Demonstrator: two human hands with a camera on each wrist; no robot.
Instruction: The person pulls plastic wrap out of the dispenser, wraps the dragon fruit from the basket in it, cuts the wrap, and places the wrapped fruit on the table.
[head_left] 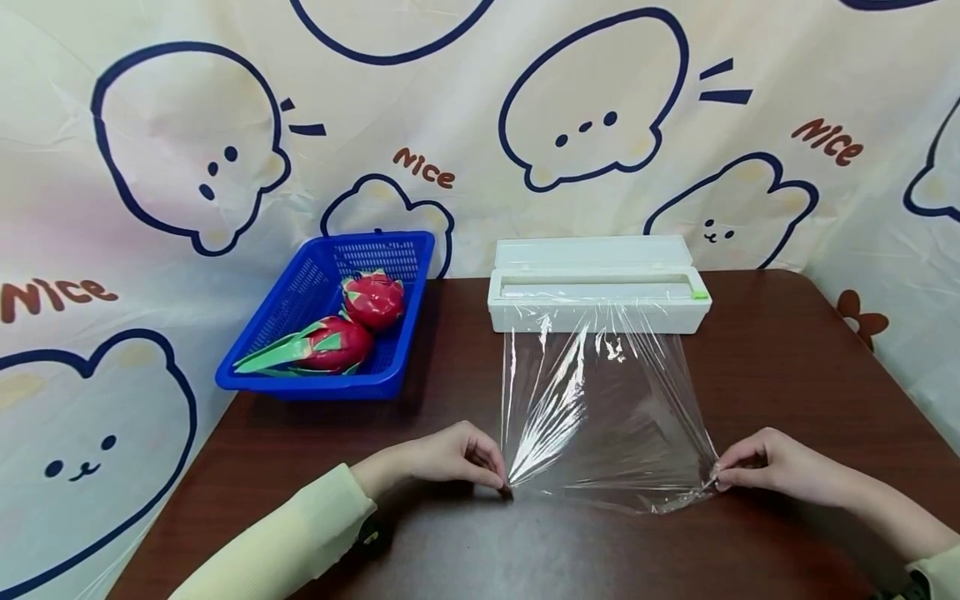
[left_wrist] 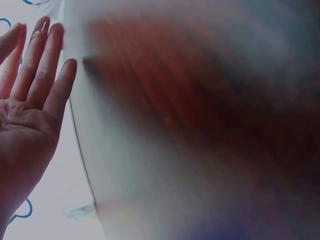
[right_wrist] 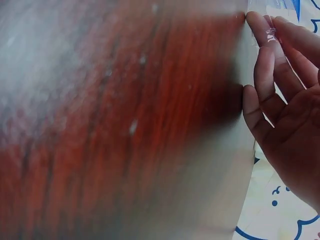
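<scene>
The left hand (head_left: 459, 456) and right hand (head_left: 776, 468) each pinch a near corner of the clear, thin plastic film (head_left: 573, 400), seemingly keeping it spread between them; its white rectangular dispenser box (head_left: 596, 273) sits beyond both.

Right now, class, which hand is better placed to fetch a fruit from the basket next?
Probably the left hand: it is nearer the basket, while the right hand is across the film. Both pinch film, so either should let go first.
</scene>
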